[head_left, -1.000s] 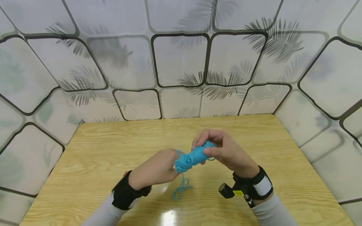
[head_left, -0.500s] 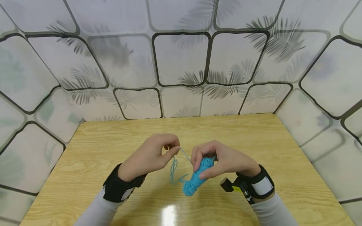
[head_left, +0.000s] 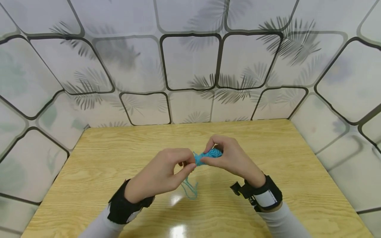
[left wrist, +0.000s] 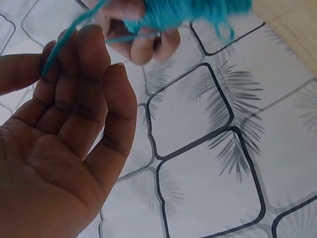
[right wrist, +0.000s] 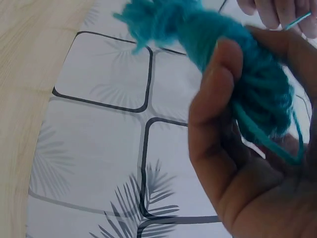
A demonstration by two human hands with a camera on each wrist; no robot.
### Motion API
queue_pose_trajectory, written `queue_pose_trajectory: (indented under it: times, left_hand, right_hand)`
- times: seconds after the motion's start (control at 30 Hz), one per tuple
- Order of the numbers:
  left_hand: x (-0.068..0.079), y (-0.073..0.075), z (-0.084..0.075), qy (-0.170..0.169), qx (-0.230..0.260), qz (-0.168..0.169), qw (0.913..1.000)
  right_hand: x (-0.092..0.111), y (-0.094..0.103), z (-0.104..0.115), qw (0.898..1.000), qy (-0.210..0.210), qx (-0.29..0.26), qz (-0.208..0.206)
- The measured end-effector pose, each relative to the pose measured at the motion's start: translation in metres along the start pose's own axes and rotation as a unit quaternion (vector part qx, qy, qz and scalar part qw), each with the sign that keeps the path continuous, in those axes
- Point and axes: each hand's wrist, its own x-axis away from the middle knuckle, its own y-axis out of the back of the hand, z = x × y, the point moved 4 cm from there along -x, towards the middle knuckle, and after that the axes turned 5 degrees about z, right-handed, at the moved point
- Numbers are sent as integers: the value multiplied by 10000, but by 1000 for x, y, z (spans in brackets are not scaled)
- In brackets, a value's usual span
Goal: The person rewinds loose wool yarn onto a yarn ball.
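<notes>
A skein of blue yarn (head_left: pixel 212 153) is held above the table in my right hand (head_left: pixel 233 158). In the right wrist view the thumb and fingers grip the skein (right wrist: pixel 218 44) round its wound middle, and a loose loop hangs near the palm. My left hand (head_left: pixel 163 172) is at the skein's left end, covering part of it in the head view. Between its thumb and fingers it pinches a strand of yarn (left wrist: pixel 69 39), which runs toward the skein in the left wrist view. Below the left fingers dangles a loose yarn tail (head_left: pixel 192 193).
The light wooden table (head_left: pixel 119 148) spreads under both hands. A patterned white backdrop (head_left: pixel 190 62) with dark outlines and leaf prints stands behind it and along both sides. Each wrist wears a black strap (head_left: pixel 269 195).
The skein has swung from steeply slanted to nearly level and risen with the right hand. The left hand, which stretched a strand apart from it half a second ago, is now close against the skein's end.
</notes>
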Motion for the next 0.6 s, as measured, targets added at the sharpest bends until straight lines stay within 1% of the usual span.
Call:
queue_pose_trajectory:
  times: [0.1,0.17,0.23,0.33,0.37,0.47,0.53,0.6]
  left_hand:
    - [-1,-7,-2,-41,-75,76,9999]
    - [-1,-12,-1,-31,-85,142,9999]
    - [-1,-18,1,0,-77,199,9998]
    - [-2,-25,7,174,-36,236,9996]
    - [-2,-27,9,245,-30,244,9994]
    - [-2,-30,18,531,28,275,9982]
    - [-2,-29,25,715,74,281,9970]
    - [-1,-27,31,902,198,278,9953]
  right_hand:
    - [-1,4,-1,9984,-101,-379,-419]
    - [-2,6,-2,9936,-125,-993,-516]
    - [-2,8,-3,9843,-106,-1680,-524]
    - [-1,11,-3,9645,-46,-2608,-413]
    - [0,12,-2,9598,-17,-2784,-366]
    - [2,15,-1,9473,151,-3199,-132]
    - [4,16,0,9394,271,-3414,134]
    - [6,16,1,9346,388,-3509,445]
